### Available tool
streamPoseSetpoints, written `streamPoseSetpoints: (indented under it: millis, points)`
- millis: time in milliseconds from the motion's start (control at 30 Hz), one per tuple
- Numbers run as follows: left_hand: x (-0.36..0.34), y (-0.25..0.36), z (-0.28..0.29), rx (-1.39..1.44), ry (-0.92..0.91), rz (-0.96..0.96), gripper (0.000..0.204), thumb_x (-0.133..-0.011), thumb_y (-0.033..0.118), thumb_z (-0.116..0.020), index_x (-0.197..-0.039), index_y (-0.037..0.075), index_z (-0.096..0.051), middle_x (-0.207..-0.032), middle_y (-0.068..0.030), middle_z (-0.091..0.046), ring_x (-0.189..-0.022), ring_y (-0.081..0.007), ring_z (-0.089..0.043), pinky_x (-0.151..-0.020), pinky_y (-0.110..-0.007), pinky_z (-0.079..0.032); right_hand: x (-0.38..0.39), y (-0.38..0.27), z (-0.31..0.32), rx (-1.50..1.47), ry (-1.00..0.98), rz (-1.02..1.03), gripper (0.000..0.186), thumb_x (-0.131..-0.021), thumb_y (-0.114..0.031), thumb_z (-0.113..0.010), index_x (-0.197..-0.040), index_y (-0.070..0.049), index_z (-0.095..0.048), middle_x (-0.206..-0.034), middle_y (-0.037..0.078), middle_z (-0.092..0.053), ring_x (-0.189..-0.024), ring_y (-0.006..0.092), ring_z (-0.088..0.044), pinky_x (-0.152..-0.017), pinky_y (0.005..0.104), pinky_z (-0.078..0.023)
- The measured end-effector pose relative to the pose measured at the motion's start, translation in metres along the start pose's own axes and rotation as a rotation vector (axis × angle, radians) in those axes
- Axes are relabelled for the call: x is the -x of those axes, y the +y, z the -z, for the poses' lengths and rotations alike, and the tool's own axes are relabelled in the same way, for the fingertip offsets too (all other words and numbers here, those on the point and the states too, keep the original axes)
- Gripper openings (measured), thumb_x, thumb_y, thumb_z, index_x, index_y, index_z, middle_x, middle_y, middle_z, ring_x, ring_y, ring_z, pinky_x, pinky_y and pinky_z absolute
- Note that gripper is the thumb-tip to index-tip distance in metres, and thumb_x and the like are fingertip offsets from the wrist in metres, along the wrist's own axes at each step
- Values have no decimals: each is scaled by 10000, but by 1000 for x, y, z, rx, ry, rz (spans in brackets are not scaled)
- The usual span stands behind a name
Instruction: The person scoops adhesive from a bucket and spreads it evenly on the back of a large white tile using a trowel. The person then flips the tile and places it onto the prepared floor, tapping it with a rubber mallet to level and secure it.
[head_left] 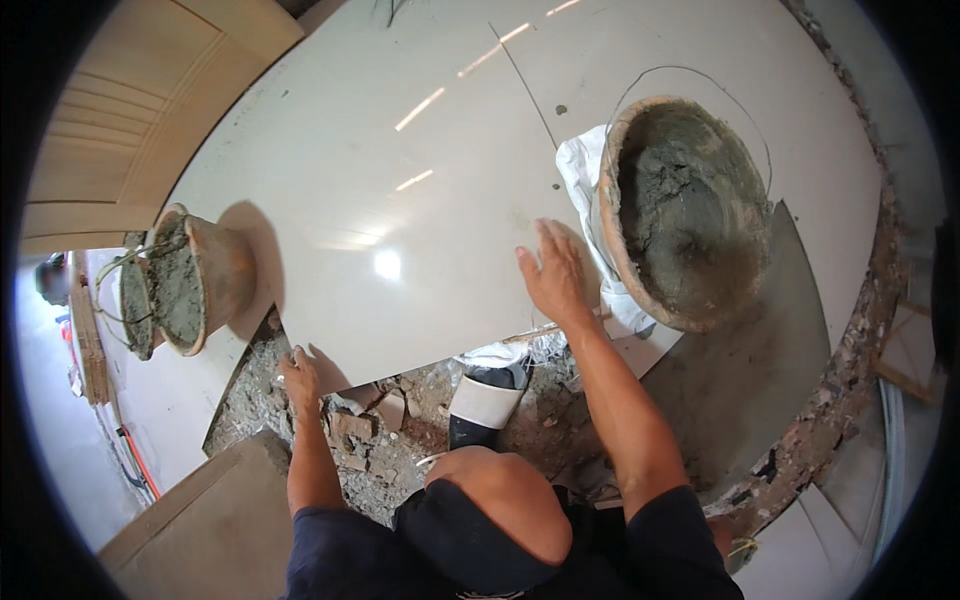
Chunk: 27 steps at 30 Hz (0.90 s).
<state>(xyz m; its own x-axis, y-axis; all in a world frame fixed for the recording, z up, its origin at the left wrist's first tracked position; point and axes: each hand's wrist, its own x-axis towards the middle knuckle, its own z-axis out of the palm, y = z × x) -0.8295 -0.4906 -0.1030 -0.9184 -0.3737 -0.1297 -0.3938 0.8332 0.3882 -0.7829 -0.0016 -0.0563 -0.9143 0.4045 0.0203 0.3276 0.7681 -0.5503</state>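
A large glossy white floor tile [400, 170] lies in front of me. My right hand [553, 275] rests flat and open on its near right part, fingers spread. My left hand [299, 374] grips the tile's near left edge, over rough rubble and mortar bed [400, 440]. My bent knee [490, 500] and a black boot with a white band [487, 400] show between my arms.
A brown bucket with grey mortar [685, 210] stands at the right on a white bag [585, 170]. Two more mortar buckets [190, 280] sit at the left. A wooden door [130, 110] is at upper left; a broken screed edge [850, 380] runs down the right.
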Motion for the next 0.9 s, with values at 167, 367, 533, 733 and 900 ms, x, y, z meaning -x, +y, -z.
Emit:
streamPoseSetpoints:
  millis: [167,367,533,733,900]
  points:
    - [-19,-11,-8,51,-73,67,596,-974,450,-460,-1213,-92,-521,-1091,-310,-619,-1021,-412,-610,-889,-435,-455,-4,42,-2,-18,34,-90,523,-954,-275,-516,-1345,63,-433,-1377,246,-465,-1293,387,-435,-1088,414,-337]
    - [-25,-28,-7,63,-123,91,626,-981,486,-431,-1148,-106,-552,-1062,-323,-616,-977,-438,-605,-858,-453,-456,-29,89,36,-52,53,-188,345,-940,-234,-567,-1183,7,-606,-1177,200,-626,-1106,359,-593,-933,390,-470]
    - [-30,-31,-10,76,-171,180,686,-978,526,-409,-1110,-126,-578,-981,-282,-641,-896,-389,-606,-809,-447,-451,-45,92,52,-143,205,-226,282,-934,-249,-560,-1059,-18,-662,-1086,220,-642,-991,390,-613,-840,426,-483]
    - [-34,-28,-23,116,-69,64,704,-978,536,-396,-1031,-140,-586,-955,-313,-629,-876,-410,-602,-801,-442,-451,-46,64,18,-73,-56,-474,437,-922,-377,-525,-1057,24,-635,-1056,273,-623,-1017,429,-587,-904,455,-444]
    - [-34,-19,-19,147,-37,129,643,-976,480,-443,-932,-144,-588,-837,-262,-628,-776,-342,-587,-731,-434,-447,-56,58,10,-11,-42,-578,593,-904,-453,-525,-1115,99,-575,-1090,296,-613,-1057,432,-580,-931,449,-440]
